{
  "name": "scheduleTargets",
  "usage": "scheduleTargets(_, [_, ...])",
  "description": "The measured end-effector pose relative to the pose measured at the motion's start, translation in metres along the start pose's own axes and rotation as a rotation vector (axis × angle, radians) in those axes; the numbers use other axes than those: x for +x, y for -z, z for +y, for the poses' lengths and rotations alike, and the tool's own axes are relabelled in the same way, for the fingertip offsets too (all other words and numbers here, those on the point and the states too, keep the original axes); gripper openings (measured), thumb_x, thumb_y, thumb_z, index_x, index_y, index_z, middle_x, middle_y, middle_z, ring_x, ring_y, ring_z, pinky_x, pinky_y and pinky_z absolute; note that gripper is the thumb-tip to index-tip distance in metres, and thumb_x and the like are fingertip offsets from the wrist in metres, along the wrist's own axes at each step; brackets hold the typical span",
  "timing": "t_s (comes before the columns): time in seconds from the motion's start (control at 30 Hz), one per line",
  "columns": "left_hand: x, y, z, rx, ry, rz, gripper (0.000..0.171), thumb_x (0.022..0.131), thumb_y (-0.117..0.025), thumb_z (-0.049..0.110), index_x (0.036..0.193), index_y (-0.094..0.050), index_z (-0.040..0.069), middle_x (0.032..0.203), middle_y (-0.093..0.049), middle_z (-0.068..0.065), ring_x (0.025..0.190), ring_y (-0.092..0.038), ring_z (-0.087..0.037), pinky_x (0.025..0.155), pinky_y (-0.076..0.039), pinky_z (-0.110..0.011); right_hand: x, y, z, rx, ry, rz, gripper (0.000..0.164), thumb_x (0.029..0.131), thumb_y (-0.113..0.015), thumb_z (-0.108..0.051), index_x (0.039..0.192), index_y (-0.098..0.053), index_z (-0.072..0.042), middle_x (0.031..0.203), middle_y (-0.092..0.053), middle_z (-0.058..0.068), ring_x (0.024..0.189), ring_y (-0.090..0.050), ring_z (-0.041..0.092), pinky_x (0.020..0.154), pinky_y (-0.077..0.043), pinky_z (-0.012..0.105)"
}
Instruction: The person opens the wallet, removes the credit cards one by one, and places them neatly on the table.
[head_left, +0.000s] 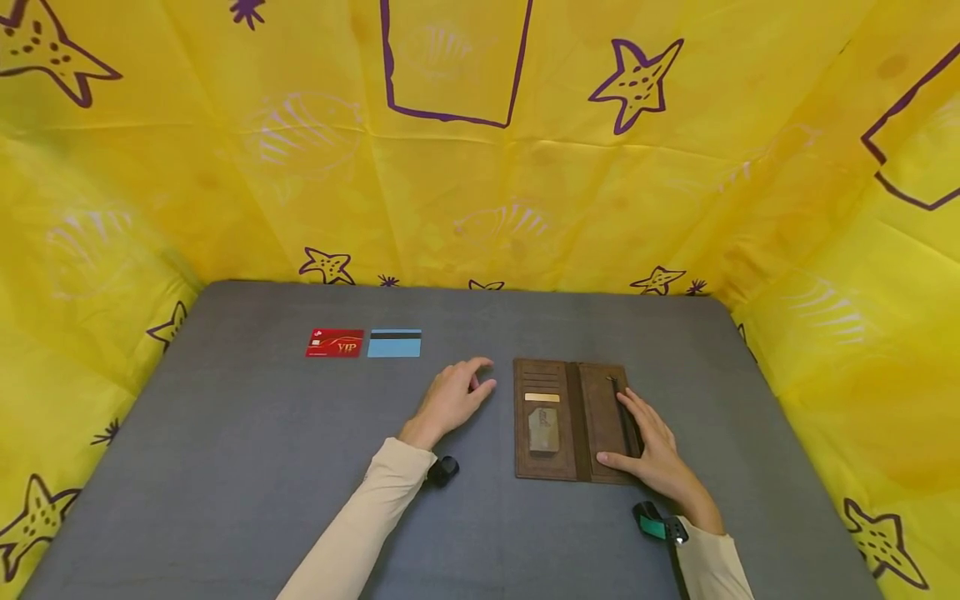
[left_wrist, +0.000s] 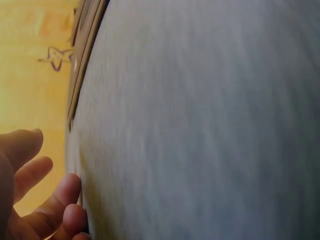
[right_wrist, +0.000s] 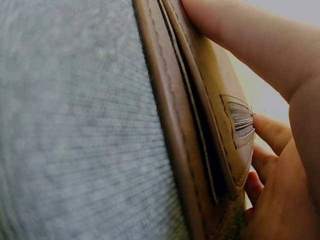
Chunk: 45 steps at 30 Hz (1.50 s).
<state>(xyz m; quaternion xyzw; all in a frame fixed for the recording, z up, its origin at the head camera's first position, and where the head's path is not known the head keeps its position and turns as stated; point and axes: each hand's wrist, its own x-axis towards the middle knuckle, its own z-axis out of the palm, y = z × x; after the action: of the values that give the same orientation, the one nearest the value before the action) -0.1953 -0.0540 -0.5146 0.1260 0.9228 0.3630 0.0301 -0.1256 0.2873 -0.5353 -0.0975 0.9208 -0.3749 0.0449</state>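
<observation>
A brown bifold wallet (head_left: pixel 547 468) lies spread out on the grey table. Its left half has card slots with a gold strip (head_left: pixel 542 397) showing and a clear window pocket (head_left: pixel 543 429); its right half carries a dark zipper (head_left: pixel 626 417). My right hand (head_left: pixel 656 450) rests on that right half, thumb laid on the leather and fingers along the right edge, as the wallet (right_wrist: pixel 200 65) also shows in the right wrist view. Left of the wallet, my left hand (head_left: pixel 450 396) hovers or rests with loosely bent fingers, holding nothing; whether it touches the table I cannot tell.
Toward the back left lie a red VIP card (head_left: pixel 334 343) and a light blue card (head_left: pixel 394 344) with a black stripe, side by side. Yellow patterned cloth (head_left: pixel 420 208) walls in the grey table (head_left: pixel 225 467) at the back and both sides.
</observation>
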Motion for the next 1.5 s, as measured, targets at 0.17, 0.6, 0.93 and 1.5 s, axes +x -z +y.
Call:
scheduleTargets(0.17, [0.002,-0.007,0.007,0.011,-0.032,-0.016,0.034,0.097,-0.065,0.027,0.128,-0.064,0.015,0.076,-0.057,0.001,0.068,-0.048,-0.013,0.064,-0.037,-0.028,0.001,-0.001,0.0,0.01,-0.003,-0.004,0.1,0.076,-0.084,-0.034,0.156,-0.028,-0.013,0.164,-0.016,0.018,0.146,-0.011,0.052,0.104,-0.006,0.075])
scheduleTargets(0.6, [0.006,-0.02,0.024,0.02,-0.08,-0.037,0.032,0.097,-0.064,0.029,0.127,-0.066,0.018,0.075,-0.057,0.003,0.067,-0.049,-0.01,0.065,-0.037,-0.028,0.0,0.001,0.001,0.003,0.0,0.01,0.1,0.075,-0.084,-0.035,0.155,-0.029,-0.014,0.164,-0.017,0.018,0.146,-0.012,0.051,0.105,-0.008,0.074])
scheduleTargets(0.93, [0.007,-0.026,0.036,-0.016,-0.115,-0.062,0.029,0.098,-0.063,0.026,0.126,-0.067,0.018,0.082,-0.059,0.001,0.073,-0.049,-0.012,0.063,-0.039,-0.026,0.0,0.001,0.0,0.003,-0.009,0.012,0.099,0.075,-0.084,-0.035,0.155,-0.03,-0.014,0.164,-0.018,0.017,0.146,-0.012,0.05,0.105,-0.008,0.074])
scheduleTargets(1.5, [0.011,-0.037,0.041,-0.021,-0.118,-0.118,0.02,0.095,-0.067,0.024,0.113,-0.07,0.016,0.076,-0.055,0.005,0.065,-0.047,-0.006,0.057,-0.036,-0.021,-0.001,0.0,0.0,0.013,-0.009,0.012,0.1,0.075,-0.084,-0.035,0.155,-0.029,-0.014,0.164,-0.018,0.017,0.146,-0.012,0.051,0.105,-0.007,0.074])
